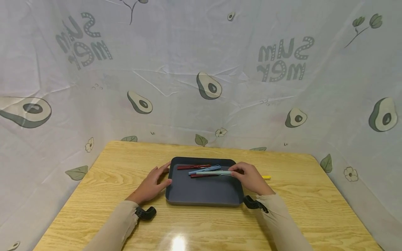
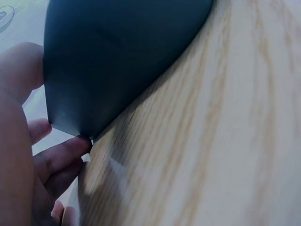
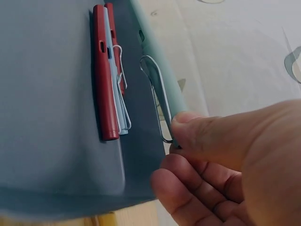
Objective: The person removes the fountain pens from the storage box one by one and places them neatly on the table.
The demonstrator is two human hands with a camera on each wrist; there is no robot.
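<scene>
My right hand (image 1: 249, 176) pinches one end of a mint-green pen (image 3: 162, 77) between thumb and fingers, over the right side of a dark grey tray (image 1: 204, 203). The pen's silver wire clip shows in the right wrist view. Below it in the tray lie a blue pen (image 1: 215, 168) and two dark red pens, one red pen (image 1: 185, 167) toward the back and the other red pen (image 3: 106, 94) partly covered. My left hand (image 1: 152, 186) rests at the tray's left side; its thumb is at the rim and its fingertips (image 2: 82, 143) meet the outer wall.
A yellow pen (image 1: 266, 177) lies on the wooden table (image 1: 201, 228) right of the tray, partly hidden by my right hand. A printed curtain (image 1: 176, 115) hangs behind the table's far edge. Each wrist wears a black strap mount.
</scene>
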